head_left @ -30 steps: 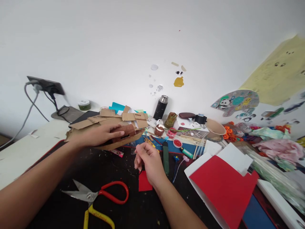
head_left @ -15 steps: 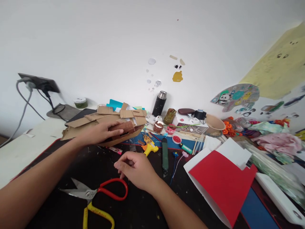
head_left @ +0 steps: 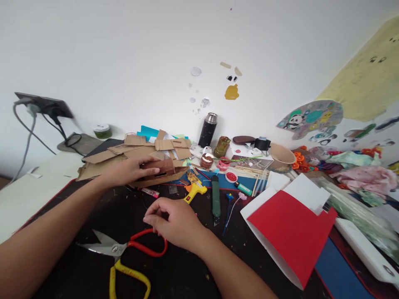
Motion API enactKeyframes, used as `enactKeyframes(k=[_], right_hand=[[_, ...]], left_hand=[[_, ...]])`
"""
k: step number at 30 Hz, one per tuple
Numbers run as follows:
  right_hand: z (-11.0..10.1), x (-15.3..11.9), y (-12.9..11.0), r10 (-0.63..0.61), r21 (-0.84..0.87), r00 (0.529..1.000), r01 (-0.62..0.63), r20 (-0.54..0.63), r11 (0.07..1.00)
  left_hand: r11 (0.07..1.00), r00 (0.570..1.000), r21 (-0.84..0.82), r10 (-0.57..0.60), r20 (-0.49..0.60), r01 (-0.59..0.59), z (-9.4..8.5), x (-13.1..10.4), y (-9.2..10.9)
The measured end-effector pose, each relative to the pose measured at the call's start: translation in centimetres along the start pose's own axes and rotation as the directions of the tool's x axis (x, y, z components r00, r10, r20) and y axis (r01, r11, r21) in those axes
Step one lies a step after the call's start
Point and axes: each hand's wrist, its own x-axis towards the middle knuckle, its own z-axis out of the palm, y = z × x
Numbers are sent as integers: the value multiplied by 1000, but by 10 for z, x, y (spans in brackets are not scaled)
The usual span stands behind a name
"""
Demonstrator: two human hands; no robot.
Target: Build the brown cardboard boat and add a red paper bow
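Observation:
My left hand (head_left: 134, 169) is wrapped over a brown cardboard model boat (head_left: 173, 178), its thumb lying along the reddish-brown cabin and its fingers on the far side. The boat lies in front of a heap of cut cardboard (head_left: 102, 160). My right hand (head_left: 170, 220) hovers over the black mat, fingers curled in with thumb and fingertips close together; whether anything small is between them is hidden. Just below it, scissors (head_left: 116, 249) with one red and one yellow handle lie with their blades apart. A yellow glue gun (head_left: 195, 191) rests behind the right hand.
A green utility knife (head_left: 215, 197) with its blade out lies right of the glue gun. Red cardstock (head_left: 289, 232) covers the mat's right side. Behind stand a black thermos (head_left: 208, 131), paint pots and a beige bowl (head_left: 282, 154). Plugged cables (head_left: 59, 122) hang at left.
My right hand has moved slightly left, and its fingertips overlap the red scissor handle more. The left hand keeps its hold on the boat. The view has shifted a little.

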Motion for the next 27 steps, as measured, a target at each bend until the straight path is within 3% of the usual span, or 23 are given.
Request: enactKeyframes(k=[3, 8, 20, 27], right_hand=[[1, 1, 0, -4, -53, 1000, 5, 3, 999], [-1, 1, -1, -12, -80, 1000, 13, 5, 997], [-2, 3, 8, -47, 38, 997, 50, -65, 998], [-2, 2, 4, -31, -10, 998, 31, -56, 999]], left_hand=[[999, 999, 35, 20, 47, -22, 0, -1, 3], [998, 998, 33, 44, 36, -45, 0, -1, 4], [997, 992, 29, 70, 106, -74, -9, -5, 15], [995, 987, 28, 89, 135, -94, -10, -4, 14]])
